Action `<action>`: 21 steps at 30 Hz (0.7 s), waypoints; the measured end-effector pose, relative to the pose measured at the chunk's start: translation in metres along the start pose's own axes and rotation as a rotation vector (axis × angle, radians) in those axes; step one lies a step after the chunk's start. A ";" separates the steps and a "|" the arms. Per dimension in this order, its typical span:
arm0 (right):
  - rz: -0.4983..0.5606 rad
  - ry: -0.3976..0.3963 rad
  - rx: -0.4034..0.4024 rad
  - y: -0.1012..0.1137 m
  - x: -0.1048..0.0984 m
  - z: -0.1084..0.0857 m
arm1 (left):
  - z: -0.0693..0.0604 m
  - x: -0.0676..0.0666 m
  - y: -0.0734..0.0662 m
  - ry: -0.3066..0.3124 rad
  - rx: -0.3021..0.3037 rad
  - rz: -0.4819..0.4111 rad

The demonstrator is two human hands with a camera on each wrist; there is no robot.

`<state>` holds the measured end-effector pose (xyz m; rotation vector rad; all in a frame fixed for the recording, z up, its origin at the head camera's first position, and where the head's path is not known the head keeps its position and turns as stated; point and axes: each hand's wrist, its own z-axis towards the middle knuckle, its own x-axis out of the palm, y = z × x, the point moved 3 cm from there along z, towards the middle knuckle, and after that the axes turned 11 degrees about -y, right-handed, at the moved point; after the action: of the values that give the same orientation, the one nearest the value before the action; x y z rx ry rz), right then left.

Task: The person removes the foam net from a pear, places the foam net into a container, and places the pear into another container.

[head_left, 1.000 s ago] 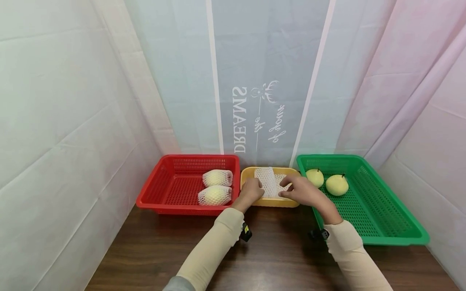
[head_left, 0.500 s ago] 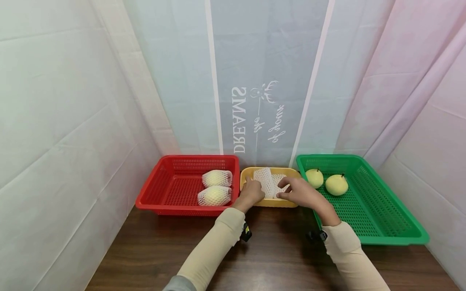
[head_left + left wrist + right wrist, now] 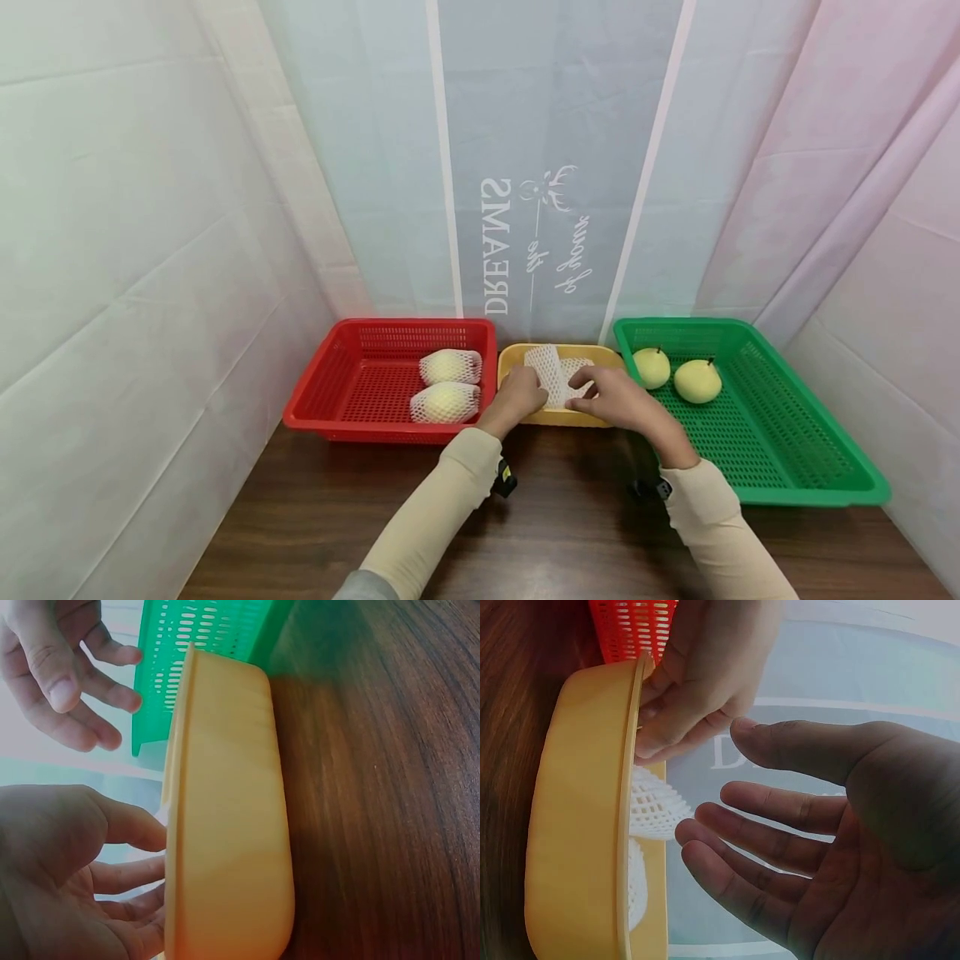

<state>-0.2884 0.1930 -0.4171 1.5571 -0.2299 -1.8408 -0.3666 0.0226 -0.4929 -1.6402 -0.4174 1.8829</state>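
Observation:
My left hand [image 3: 517, 398] reaches over the front of the yellow tray [image 3: 573, 419], its fingers bent down beside a white foam net [image 3: 548, 372]. In the right wrist view, the left hand [image 3: 712, 671] has its fingertips at the upper end of the net [image 3: 655, 806]; whether they pinch it is hidden. In the left wrist view, the tray wall [image 3: 232, 787] covers those fingertips. My right hand [image 3: 626, 404] hovers at the tray's right part with thumb and fingers apart, by another net [image 3: 576, 371]. Seen from its own wrist, the right hand [image 3: 855, 817] holds nothing.
Left of the tray, a red basket [image 3: 390, 435] contains two net-wrapped pears [image 3: 450, 367] [image 3: 446, 403]. A green basket [image 3: 817, 497] on the right has two bare pears [image 3: 652, 368] [image 3: 697, 382]. Behind stands a printed curtain [image 3: 555, 100].
My right hand has shifted slightly left over the tray. The left net looks a little narrower, its right edge further left. My left hand has hardly moved.

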 end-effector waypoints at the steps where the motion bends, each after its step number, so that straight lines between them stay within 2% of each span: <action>1: -0.001 -0.003 -0.001 0.000 0.000 0.000 | 0.001 0.001 0.001 -0.003 0.011 -0.016; 2: -0.003 -0.006 -0.004 0.000 0.000 -0.001 | 0.003 0.003 0.002 -0.015 0.025 -0.023; 8: -0.017 -0.024 0.000 0.003 0.002 -0.002 | -0.008 -0.020 -0.012 -0.030 0.078 -0.053; 9: -0.017 -0.027 0.002 0.003 0.003 -0.002 | -0.012 -0.027 -0.017 -0.022 0.077 -0.066; 13: -0.018 -0.041 -0.006 0.006 0.003 -0.002 | -0.017 -0.040 -0.024 -0.005 0.074 -0.106; 16: -0.020 -0.056 -0.015 0.008 0.004 -0.002 | -0.012 -0.039 -0.020 -0.022 0.108 -0.103; 17: -0.022 -0.062 -0.020 0.009 0.004 -0.001 | -0.006 -0.034 -0.015 -0.044 0.136 -0.103; 20: -0.022 -0.079 -0.024 0.011 0.005 0.000 | -0.005 -0.039 -0.016 -0.059 0.164 -0.093; 21: -0.023 -0.085 -0.023 0.011 0.006 0.000 | 0.003 -0.030 -0.006 -0.080 0.187 -0.088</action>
<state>-0.2843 0.1811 -0.4152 1.4737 -0.2295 -1.9233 -0.3668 0.0093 -0.4651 -1.4063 -0.3304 1.8662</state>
